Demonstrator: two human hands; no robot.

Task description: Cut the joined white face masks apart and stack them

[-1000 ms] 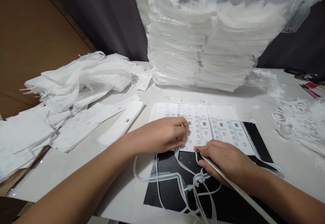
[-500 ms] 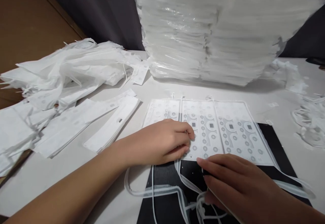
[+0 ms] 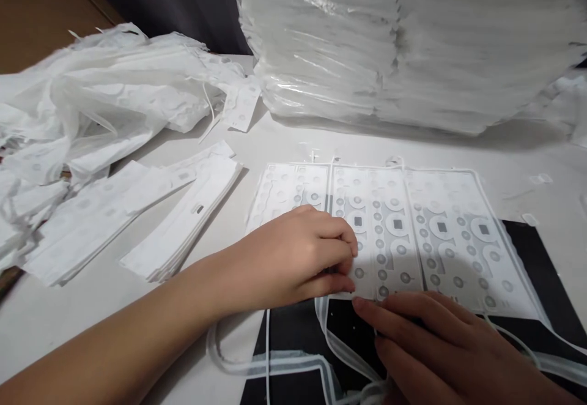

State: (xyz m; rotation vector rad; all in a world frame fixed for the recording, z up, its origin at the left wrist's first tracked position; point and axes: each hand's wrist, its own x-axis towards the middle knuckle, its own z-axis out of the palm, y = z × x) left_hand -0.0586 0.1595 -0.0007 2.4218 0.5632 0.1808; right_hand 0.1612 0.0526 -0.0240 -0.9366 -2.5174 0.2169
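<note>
White sheets (image 3: 440, 258) with rows of grey rings and dark squares lie side by side in front of me, partly on a black board (image 3: 545, 258). My left hand (image 3: 302, 258) rests on them with its fingers curled, the tips pressed down near the front edge of the middle sheet. Whether anything is pinched under them is hidden. Close by on the right, my right hand (image 3: 440, 344) is held palm down, fingers together, its index fingertip at that same edge. What lies beneath its fingers is hidden. Pale flat strips (image 3: 284, 362) and thin cords run across the board below.
A tall plastic-wrapped stack of white sheets (image 3: 321, 56) stands at the back. To the left are a loose white heap (image 3: 114, 87) and narrow stacked white pieces (image 3: 183, 221). Small clear scraps (image 3: 541, 178) lie on the white table at right.
The view has shifted lower and closer, so the sheets appear larger. My right hand has sunk slightly in view, still at the sheet's front edge. My left hand keeps its place.
</note>
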